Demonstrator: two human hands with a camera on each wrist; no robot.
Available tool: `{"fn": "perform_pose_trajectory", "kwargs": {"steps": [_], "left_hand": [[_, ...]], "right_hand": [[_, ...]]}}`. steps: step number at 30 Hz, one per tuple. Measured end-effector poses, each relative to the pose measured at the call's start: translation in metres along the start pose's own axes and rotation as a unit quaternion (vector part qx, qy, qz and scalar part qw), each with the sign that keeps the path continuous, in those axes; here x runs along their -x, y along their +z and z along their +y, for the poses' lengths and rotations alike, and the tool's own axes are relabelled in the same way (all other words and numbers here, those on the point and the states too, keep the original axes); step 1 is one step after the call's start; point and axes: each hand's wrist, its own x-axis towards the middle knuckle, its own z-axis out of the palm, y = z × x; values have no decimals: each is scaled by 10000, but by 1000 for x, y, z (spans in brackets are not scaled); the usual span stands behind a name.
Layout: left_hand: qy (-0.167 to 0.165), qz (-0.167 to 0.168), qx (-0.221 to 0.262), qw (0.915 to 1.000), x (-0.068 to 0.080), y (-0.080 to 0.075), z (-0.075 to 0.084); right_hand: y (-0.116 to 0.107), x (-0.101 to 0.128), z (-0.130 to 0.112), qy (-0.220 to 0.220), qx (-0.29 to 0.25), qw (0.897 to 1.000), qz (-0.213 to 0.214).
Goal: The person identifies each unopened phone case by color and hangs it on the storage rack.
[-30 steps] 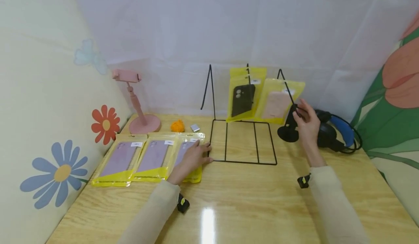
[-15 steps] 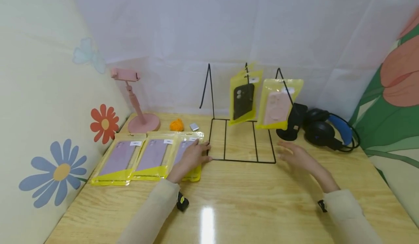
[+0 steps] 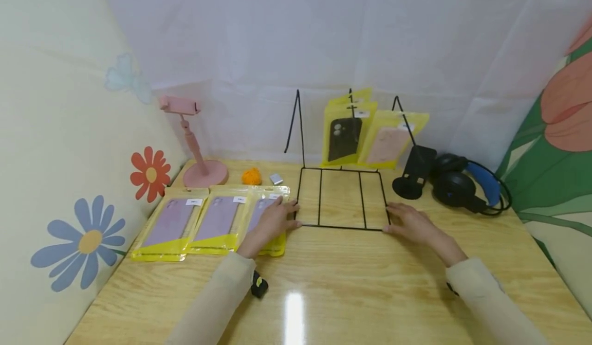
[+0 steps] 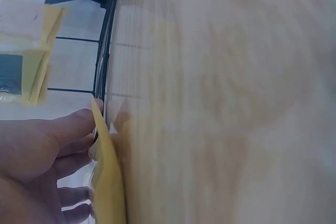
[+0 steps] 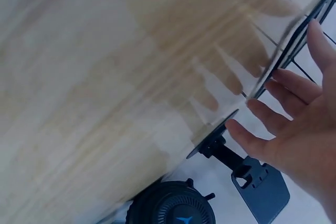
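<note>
A black wire display rack [image 3: 339, 227] stands on the wooden table. On its middle hook hang yellow-edged bags, the front one with a black phone case [image 3: 344, 138]. The right hook bears a bag with a pale pink phone case [image 3: 386, 143]. My left hand [image 3: 273, 220] touches the rack's front left corner, over the edge of a bag with a lilac phone case [image 3: 255, 219]. At the front right corner, my right hand [image 3: 413, 225] touches the rack with fingers spread; the right wrist view shows these fingers [image 5: 296, 85] fairly straight.
Two more bagged lilac phone cases [image 3: 170, 222] lie to the left. Behind them are a pink phone stand [image 3: 205, 174], an orange bundle [image 3: 251, 177] and a small silvery block [image 3: 276, 179]. A black phone stand [image 3: 418, 166] and headphones [image 3: 455, 186] are at right.
My right hand has left the right hook, come down and moved to the rack's front right corner. The hanging bags have swung and shifted. My left hand has stayed put.
</note>
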Motion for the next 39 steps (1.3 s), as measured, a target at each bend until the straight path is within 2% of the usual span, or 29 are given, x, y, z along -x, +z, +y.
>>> {"fn": "perform_pose_trajectory", "kwargs": {"steps": [11,15,20,23,26,29,32,35,37,39], "left_hand": [[-29,-28,46,10000,-1,-3,2],[280,104,-130,9995,-2,-4,1],[941,752,-366,9921,6,-14,-7],[910,1156,-236,9888,22,-27,-20],[511,1385,-221,9888,45,-46,-45],[-69,1502,-431,9877,72,-65,-78],[-665,1613,-703,9821,98,-79,-115],[-1529,1512,-668,9743,121,-86,-145],[-1892,1386,-592,9703,133,-89,-160],[-2265,1177,-371,9662,141,-93,-168]], "right_hand": [[7,-4,12,-361,21,9993,121],[7,-4,15,-410,-121,9990,89],[8,-5,16,-378,-337,9986,120],[9,-5,17,-339,-398,9986,108],[9,-7,16,-283,-425,9987,50],[10,-9,14,-260,-416,9988,22],[10,-9,13,-288,-371,9989,26],[9,-8,12,-306,-363,9989,18],[8,-7,13,-323,-354,9988,18],[7,-6,13,-334,-375,9987,32]]}}
